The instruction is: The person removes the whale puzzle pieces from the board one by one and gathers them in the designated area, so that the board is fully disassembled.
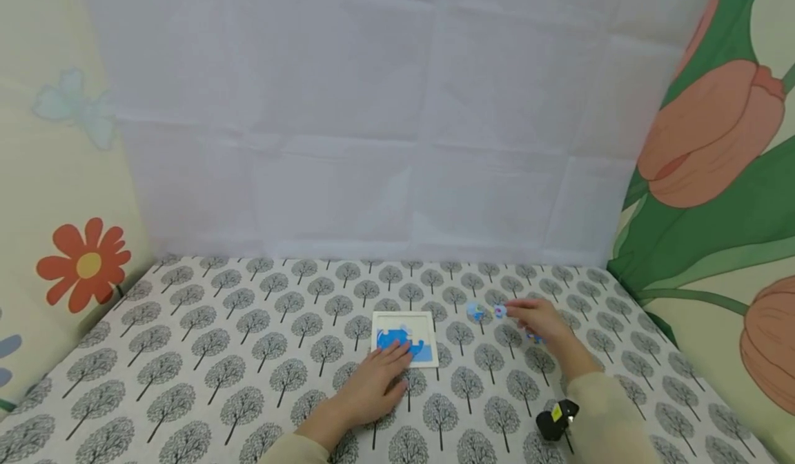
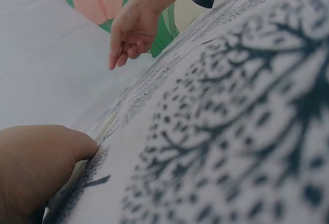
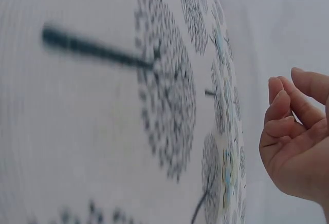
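A white-framed jigsaw puzzle (image 1: 405,315) with a blue picture lies on the cloth-covered table in the head view. My left hand (image 1: 373,384) rests on its lower left part, fingers extended over the blue area and hiding some of it. To the right, my right hand (image 1: 539,317) hovers above the cloth, its fingers loosely bent. A small light-blue puzzle piece (image 1: 499,311) appears just beyond those fingertips. In the right wrist view, nothing shows between the thumb and fingers of the right hand (image 3: 298,136). Another loose piece (image 1: 475,311) lies farther left.
More blue puzzle pieces (image 1: 534,337) lie beneath the right hand, partly covered by it. A tree-print cloth (image 1: 248,353) spreads across the table. Behind it hangs a white sheet (image 1: 348,139). A black wrist device (image 1: 557,420) is on the right forearm.
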A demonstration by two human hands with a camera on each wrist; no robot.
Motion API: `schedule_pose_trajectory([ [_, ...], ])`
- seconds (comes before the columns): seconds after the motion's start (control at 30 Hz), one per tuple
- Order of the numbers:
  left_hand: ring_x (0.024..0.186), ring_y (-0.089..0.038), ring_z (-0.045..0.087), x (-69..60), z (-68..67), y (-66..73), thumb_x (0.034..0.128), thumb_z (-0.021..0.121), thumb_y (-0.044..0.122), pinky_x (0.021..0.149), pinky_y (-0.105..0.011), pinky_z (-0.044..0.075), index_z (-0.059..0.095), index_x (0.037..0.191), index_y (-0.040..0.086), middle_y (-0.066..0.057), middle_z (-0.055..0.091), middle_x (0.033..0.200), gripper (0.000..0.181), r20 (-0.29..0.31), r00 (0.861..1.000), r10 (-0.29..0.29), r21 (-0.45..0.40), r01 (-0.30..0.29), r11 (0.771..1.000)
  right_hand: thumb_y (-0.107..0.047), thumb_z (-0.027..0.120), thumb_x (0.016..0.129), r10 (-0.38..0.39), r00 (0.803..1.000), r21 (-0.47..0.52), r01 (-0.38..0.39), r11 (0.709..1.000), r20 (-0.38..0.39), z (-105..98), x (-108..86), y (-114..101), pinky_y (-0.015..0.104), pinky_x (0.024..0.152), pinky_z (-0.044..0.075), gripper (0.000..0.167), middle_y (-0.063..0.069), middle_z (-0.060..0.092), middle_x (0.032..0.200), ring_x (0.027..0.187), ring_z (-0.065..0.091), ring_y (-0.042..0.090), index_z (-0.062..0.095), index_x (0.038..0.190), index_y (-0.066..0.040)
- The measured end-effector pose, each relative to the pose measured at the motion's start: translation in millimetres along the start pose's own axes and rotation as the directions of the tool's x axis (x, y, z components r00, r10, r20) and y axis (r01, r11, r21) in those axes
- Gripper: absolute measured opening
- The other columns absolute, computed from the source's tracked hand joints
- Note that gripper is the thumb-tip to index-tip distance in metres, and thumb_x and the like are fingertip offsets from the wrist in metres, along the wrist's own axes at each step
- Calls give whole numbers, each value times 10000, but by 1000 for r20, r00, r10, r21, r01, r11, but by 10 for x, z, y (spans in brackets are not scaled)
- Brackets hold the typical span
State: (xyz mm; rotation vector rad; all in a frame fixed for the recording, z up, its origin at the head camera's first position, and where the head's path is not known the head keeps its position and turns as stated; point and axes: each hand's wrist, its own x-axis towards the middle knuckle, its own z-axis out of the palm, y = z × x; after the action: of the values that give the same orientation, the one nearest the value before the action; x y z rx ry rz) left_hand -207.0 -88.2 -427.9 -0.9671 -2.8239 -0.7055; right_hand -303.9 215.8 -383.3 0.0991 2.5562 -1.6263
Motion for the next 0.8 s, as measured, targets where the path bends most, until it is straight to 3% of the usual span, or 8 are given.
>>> schedule_pose_trajectory([
  [0.33, 1224, -303, 261, -16, 6, -28, 846, 505, 215, 971, -466, 204, 399, 1259, -45, -153, 327, 1333, 499, -69, 997, 33, 20, -32, 999, -158, 603, 808, -102, 991, 61, 97, 993, 87, 328, -14, -131, 283, 559, 408, 313, 36, 569, 830, 631, 482, 140, 590, 1059, 29],
  [0.63, 1231, -281, 254, -69, -72, -120, 837, 529, 242, 977, -463, 195, 381, 1277, -32, -147, 307, 1346, 539, -93, 993, -70, 46, 75, 996, -90, 586, 809, -92, 990, 131, 77, 988, 110, 599, 1, -247, 217, 486, 352, 252, 56, 579, 840, 596, 465, 124, 600, 1023, 42],
  [0.8, 1219, -297, 274, -53, -73, -126, 828, 532, 224, 965, -482, 210, 389, 1265, -50, -173, 314, 1335, 535, -111, 991, -70, 52, 76, 996, -87, 580, 813, -131, 981, 145, 111, 983, 140, 718, -3, -274, 222, 473, 344, 236, 34, 582, 805, 551, 446, 110, 604, 1001, 53],
])
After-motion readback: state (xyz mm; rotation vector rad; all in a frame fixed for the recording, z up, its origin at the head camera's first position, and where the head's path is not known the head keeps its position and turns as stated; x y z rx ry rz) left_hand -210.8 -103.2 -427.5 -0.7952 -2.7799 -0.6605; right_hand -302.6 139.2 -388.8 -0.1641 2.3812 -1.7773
